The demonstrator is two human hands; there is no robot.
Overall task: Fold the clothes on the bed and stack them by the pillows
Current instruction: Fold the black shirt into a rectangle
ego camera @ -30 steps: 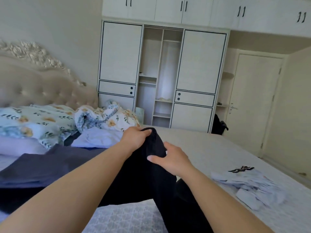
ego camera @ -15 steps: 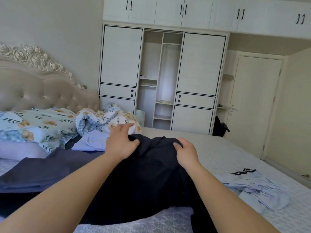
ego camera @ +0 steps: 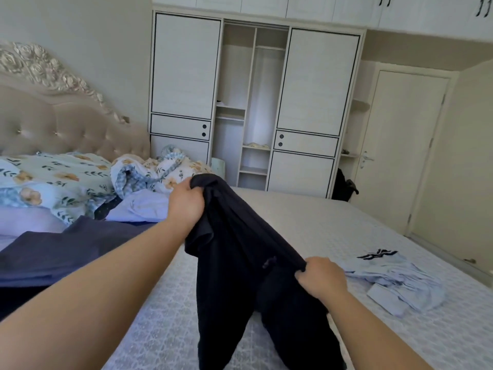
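Two hands hold dark trousers taut above the bed, legs trailing toward the camera. The left hand grips one waistband end high, the right hand pinches the other low. A slack pinch could drop the waistband and spoil the fold. Open mattress lies beyond; a blue shirt crowds the right, near the edge.

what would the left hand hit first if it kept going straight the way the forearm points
Probably the crumpled floral and blue-check quilt just beyond the left hand, which grips the black trousers. Depth is unclear, so the hand might pass above it toward the white wardrobe.
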